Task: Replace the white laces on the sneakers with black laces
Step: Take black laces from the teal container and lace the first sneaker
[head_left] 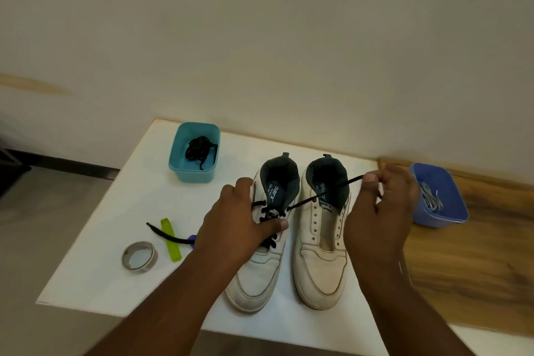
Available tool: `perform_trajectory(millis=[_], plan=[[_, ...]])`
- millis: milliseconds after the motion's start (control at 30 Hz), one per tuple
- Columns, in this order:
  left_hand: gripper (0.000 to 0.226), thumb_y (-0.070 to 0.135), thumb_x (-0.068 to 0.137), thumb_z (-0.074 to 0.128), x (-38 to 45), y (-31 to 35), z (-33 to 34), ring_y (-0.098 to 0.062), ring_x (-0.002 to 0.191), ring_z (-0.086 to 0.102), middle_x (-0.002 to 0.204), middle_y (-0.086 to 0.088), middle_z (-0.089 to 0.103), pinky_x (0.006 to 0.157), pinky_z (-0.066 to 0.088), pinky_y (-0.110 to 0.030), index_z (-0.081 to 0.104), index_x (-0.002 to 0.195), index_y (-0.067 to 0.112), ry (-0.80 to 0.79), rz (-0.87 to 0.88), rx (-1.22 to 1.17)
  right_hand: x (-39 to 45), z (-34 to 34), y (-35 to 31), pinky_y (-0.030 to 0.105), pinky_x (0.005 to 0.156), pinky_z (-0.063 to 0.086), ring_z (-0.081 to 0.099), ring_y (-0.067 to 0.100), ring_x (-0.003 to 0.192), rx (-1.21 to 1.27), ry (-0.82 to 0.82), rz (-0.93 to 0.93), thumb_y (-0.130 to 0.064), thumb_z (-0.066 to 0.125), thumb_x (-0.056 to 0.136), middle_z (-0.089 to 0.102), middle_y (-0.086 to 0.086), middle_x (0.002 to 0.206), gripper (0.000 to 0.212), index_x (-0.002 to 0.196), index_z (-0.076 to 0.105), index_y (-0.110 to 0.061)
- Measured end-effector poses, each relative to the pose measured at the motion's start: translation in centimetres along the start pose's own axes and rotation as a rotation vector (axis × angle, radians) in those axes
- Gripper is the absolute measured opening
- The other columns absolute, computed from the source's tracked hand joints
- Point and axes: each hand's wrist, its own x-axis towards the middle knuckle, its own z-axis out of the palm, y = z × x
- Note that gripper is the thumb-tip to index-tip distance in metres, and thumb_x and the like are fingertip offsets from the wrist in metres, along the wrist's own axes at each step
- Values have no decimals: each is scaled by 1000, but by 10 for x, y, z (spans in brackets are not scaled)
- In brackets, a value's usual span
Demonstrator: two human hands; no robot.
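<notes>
Left sneaker (257,266) on the white table (95,274), partly threaded with a black lace (306,201) criss-crossing its upper eyelets, one end stretched taut rightward over the open collar of the right sneaker (320,266), just beside it and unlaced. Left hand (239,217) pressed on the laced area, thumb across the tongue, fingers curved over the far side. Right hand (381,211) raised, pinching the lace end between thumb and fingertips. Other lace end trailing left across a green strip (171,240). Near left, a tape roll (139,256). Far left, a teal tub (194,152) holding a bundled spare black lace (198,149). Far right, a blue tub (439,196) with white laces (431,196) inside.
</notes>
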Motion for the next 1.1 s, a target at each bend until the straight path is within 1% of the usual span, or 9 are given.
perform_trajectory(millis=[133,333,533,600,667,733,867,967,1100], plan=[[49,74,80,62,4,-4,-5,-8,91,62,93,15,61,73,50,-29,58,106,33,60,-20,24,7,-4,7,4,92,31,46,30,126,22,64,59,-23,49,105,50,19,131,15,99,56,-11],[35,51,96,55,4,-3,-2,-9,67,55,67,8,57,60,38,-27,55,70,28,31,67,17,-5,2,-6,43,108,45,36,17,142,51,-73,11,-13,61,99,43,2,145,22,116,62,-26],[42,51,95,55,-10,22,-24,-11,60,57,60,2,58,59,45,-29,60,65,22,6,134,-93,-18,1,-41,23,123,20,20,21,155,165,-50,-160,-12,57,98,38,6,159,44,143,53,-10],[31,45,96,56,-22,28,-29,-9,65,59,73,2,67,65,51,-28,65,76,23,-137,225,-128,-22,-2,-60,30,124,22,20,21,156,234,-246,-373,-7,55,97,38,8,160,48,145,49,-7],[21,28,94,57,-41,21,-27,-5,85,63,111,3,73,79,50,-11,71,108,20,-260,336,-84,-31,-7,-76,36,122,30,28,17,153,298,-701,-649,-4,57,98,45,4,157,47,145,51,-7],[30,26,88,57,-52,13,-24,0,92,66,112,7,74,85,47,-7,74,109,11,-252,421,49,-39,-9,-83,35,119,36,37,9,148,312,-1018,-775,-3,59,99,52,-3,152,44,142,58,-12],[25,25,101,53,-49,26,-28,-2,106,63,123,2,68,84,37,-4,66,122,18,-547,400,-23,-37,-7,-73,34,99,54,63,6,122,396,-797,-544,-4,62,96,73,-10,122,30,121,74,-16],[20,34,105,48,-40,34,-30,7,84,63,91,18,68,74,45,-8,68,108,32,-697,310,-256,-23,-10,-65,17,69,52,68,2,82,271,-453,-177,-22,62,99,70,-21,82,15,97,73,-31],[23,38,102,51,-44,35,-24,-1,97,65,107,12,70,86,52,-25,69,115,30,-718,359,-175,-24,-2,-46,29,61,52,62,3,62,-197,-818,30,-74,59,84,65,-16,67,46,68,65,-31]])
